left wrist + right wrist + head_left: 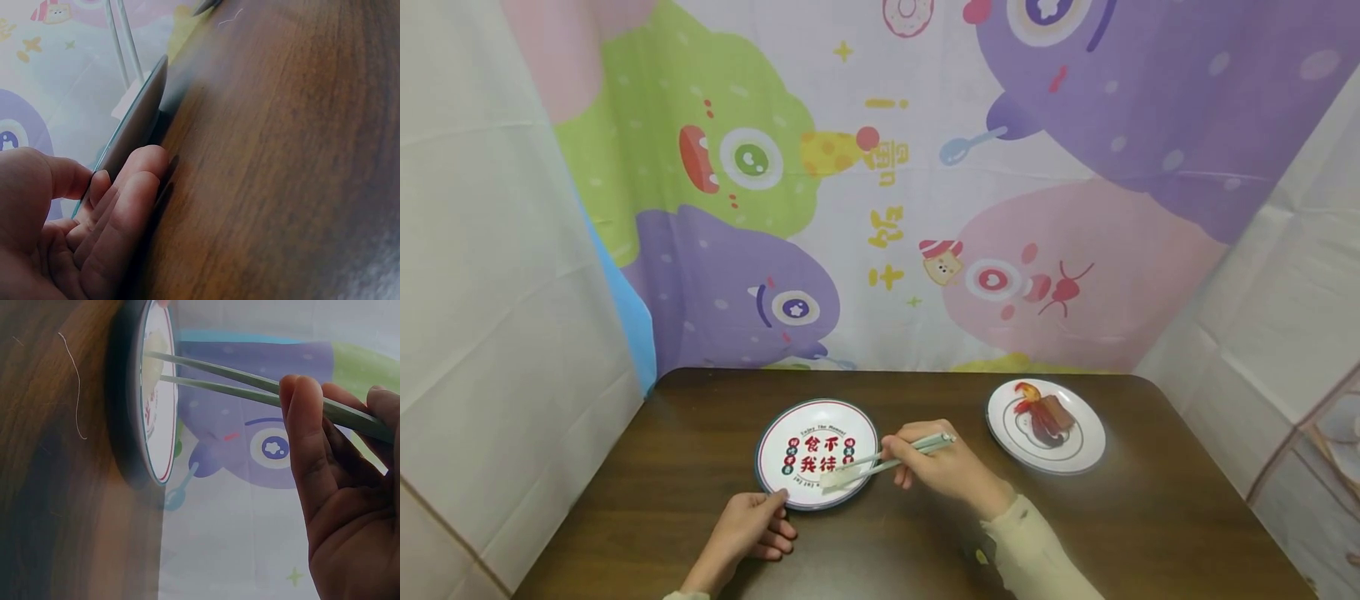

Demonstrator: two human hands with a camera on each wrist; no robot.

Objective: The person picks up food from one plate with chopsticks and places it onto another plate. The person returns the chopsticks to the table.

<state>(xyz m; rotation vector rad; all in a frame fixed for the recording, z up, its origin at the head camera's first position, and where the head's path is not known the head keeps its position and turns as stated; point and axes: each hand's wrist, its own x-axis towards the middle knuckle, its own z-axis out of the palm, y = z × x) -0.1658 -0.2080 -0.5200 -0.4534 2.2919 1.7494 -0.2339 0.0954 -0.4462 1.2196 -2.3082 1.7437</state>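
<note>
A white plate with a dark rim and red lettering lies left of the table's middle. My left hand pinches its near left edge between thumb and index finger, the other fingers loosely curled below; the left wrist view shows the plate's underside. My right hand grips a pair of pale green chopsticks from the right side. Their tips meet a small pale, whitish piece low on the plate, also visible in the right wrist view. What this piece is, I cannot tell.
Back right on the dark wooden table stands a second white plate, bearing brown pieces and a red-and-yellow one. A cartoon-printed curtain hangs behind the table, with pale cloth at both sides.
</note>
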